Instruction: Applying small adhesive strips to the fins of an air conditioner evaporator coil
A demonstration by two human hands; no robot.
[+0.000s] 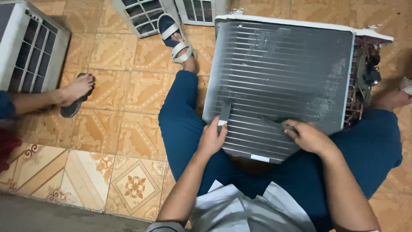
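A grey finned coil unit with a white top edge leans against my lap, its copper pipes and wiring on the right side. My left hand pinches a dark grey strip at the coil's lower left corner. My right hand presses another dark strip onto the fins near the lower right. I sit on the floor in blue trousers, with one leg stretched out in a blue and white sandal.
Another person's bare foot rests on a dark slipper at the left. A white grilled casing stands at the far left, and two more grilles lie at the top. The floor is orange patterned tile.
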